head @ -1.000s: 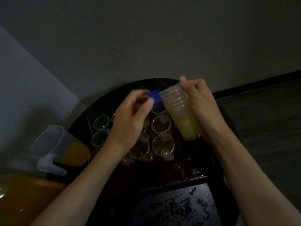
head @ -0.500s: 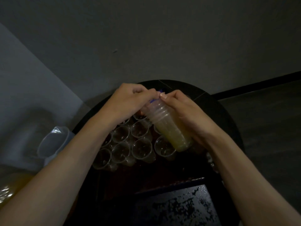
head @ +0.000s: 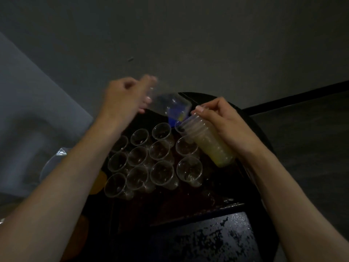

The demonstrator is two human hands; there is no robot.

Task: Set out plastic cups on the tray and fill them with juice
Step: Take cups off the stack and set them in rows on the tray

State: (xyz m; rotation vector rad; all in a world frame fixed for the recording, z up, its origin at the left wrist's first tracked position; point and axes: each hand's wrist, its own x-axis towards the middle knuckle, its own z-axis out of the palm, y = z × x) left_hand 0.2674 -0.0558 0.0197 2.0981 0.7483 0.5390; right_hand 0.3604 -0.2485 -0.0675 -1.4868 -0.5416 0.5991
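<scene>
A single cup [head: 170, 104] is held in the curled fingers of the left hand [head: 126, 99], apparently by its narrower end. It is tilted, just apart from the mouth of the stack [head: 205, 142]. The stack is gripped round its side by the right hand [head: 224, 125] and held slanting above the far right of the tray [head: 222, 186]. The step in hand is judged to be the setting down of this cup. It should be turned upright first, then lowered straight into a gap beside the rows [head: 162, 172] already standing on the tray. The rows are packed closely and such light cups are easily toppled, so the forearm should be kept high over them and the stack held clear. No juice is seen in any standing cup, so filling is judged not yet begun. The held cup is smeared by motion, and a blue thing [head: 172, 121] seen through it cannot be identified. The left rows are partly covered by the left forearm, so no count can be trusted. A jug [head: 51, 163] at the left is largely hidden and dim. It cannot be told whether the yellow in the stack is residue or tint.
</scene>
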